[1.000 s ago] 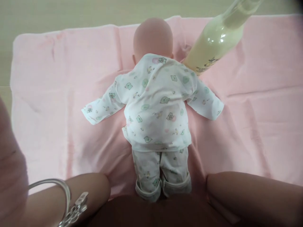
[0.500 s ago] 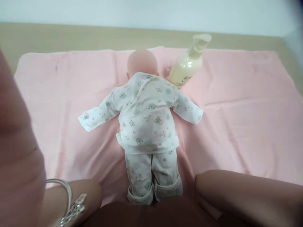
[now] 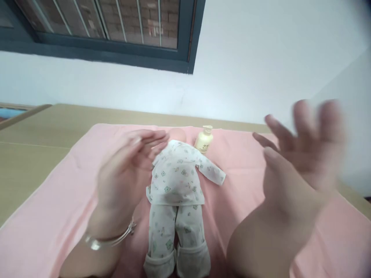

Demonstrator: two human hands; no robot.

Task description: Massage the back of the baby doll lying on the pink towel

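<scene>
A baby doll (image 3: pixel 179 173) in white patterned pyjamas lies face down on a pink cloth (image 3: pixel 246 170), its head toward the far edge. Just beside its head, on the right, stands a pale yellow pump bottle (image 3: pixel 204 139). My left hand (image 3: pixel 127 170), a silver bangle at its wrist, is raised with fingers stretched out and holds nothing; it hides the doll's left-side sleeve from view. Over the right part of the cloth, my right hand (image 3: pixel 298 154) is lifted, blurred by motion, fingers spread with nothing in them.
Under the cloth is a light wooden surface (image 3: pixel 37 154). Behind it rises a white wall (image 3: pixel 246 69) with a dark-framed, barred window (image 3: pixel 116 50) at the upper left. Another wall meets it at the right.
The view has tilted up and back, so the window now shows and the doll looks smaller. Both hands have come up into view with fingers open.
</scene>
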